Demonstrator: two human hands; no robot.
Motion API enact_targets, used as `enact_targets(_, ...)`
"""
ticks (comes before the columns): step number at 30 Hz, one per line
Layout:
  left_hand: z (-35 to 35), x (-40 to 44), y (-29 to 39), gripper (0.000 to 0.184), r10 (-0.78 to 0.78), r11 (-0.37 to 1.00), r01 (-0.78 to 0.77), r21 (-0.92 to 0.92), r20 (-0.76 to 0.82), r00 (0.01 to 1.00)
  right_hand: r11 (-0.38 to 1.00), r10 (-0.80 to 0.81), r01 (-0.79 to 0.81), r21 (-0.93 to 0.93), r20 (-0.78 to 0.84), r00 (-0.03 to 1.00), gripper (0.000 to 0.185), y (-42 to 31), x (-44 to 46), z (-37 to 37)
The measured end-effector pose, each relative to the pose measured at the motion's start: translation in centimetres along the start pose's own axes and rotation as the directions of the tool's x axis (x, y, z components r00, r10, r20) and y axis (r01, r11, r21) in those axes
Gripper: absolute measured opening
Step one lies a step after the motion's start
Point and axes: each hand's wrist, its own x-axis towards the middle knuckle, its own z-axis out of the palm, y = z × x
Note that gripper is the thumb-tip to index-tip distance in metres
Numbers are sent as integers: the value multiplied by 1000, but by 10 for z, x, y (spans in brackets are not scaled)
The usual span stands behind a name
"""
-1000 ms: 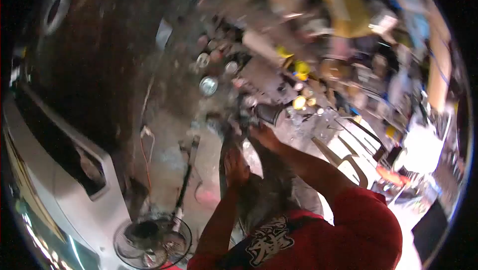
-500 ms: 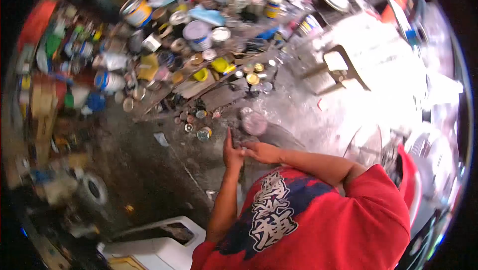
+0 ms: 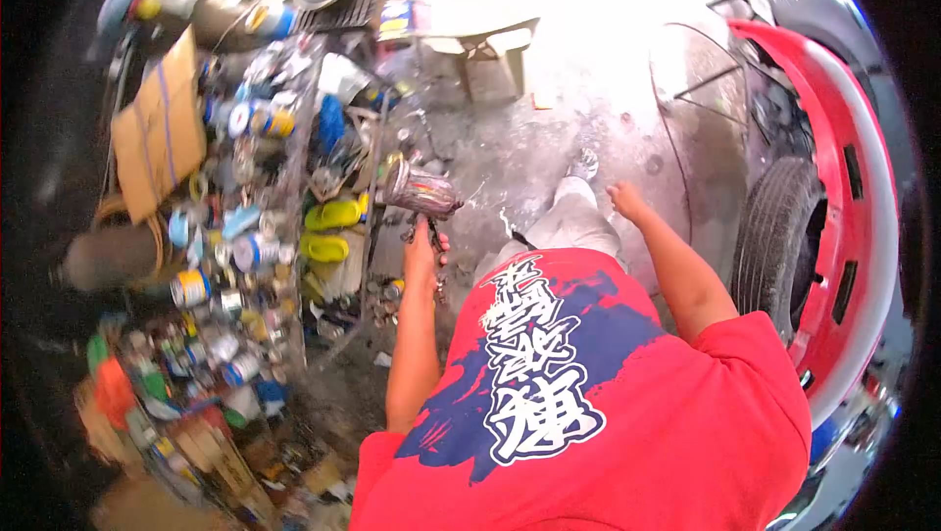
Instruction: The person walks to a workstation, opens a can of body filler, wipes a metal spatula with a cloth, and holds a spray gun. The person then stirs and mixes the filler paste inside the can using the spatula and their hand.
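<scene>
My left hand [image 3: 421,262] is wrapped round the handle of a paint spray gun. The gun's paint-streaked metal cup [image 3: 421,190] sits above my fist, tilted toward the right. Most of the gun's body is hidden by my fingers or blurred. On the other side, my right hand [image 3: 627,201] hangs apart from my body over the floor, holding nothing that I can see, with its fingers loosely bent. One shoe [image 3: 584,165] shows on the floor ahead, between my hands.
At left, racks hold several paint cans [image 3: 190,287], yellow-green shoes [image 3: 331,215] and a cardboard sheet [image 3: 162,124]. A red car bumper [image 3: 845,237] and a tyre [image 3: 779,237] stand at right. A stool [image 3: 485,46] stands ahead, and a cable [image 3: 676,154] trails over the floor.
My view has swung to the right, bringing the bumper and tyre into sight. My hands, close together before, are now apart; the left keeps the spray gun while the right has moved away.
</scene>
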Motion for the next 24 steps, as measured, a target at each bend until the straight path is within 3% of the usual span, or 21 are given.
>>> enact_targets(2,39,19,17,53,-21,996,15,90,68,997,946,95,-96,-311,-18,995,41,-3,-44,-57)
enact_targets(7,179,46,51,64,18,995,-41,91,233,972,947,154,-120,-298,93,984,46,97,-45,-119)
enact_targets(9,236,45,62,65,-10,996,-13,86,256,967,955,238,-198,-221,173,956,46,121,-41,-135)
enact_targets(13,344,45,105,67,-9,985,-55,163,370,929,969,206,-201,-144,23,978,47,166,3,-176)
enact_targets(15,391,41,132,66,32,974,-113,195,376,926,987,142,-154,-44,-199,970,45,151,19,-201)
enact_targets(18,446,36,168,67,64,952,-176,250,399,915,864,311,-237,443,-102,945,43,124,38,-243)
enact_targets(21,483,31,196,67,26,946,-186,265,511,859,692,418,-271,670,-66,906,39,97,32,-260)
enact_targets(24,513,18,216,58,84,922,-253,293,486,870,827,317,-203,524,-136,939,39,144,51,-227)
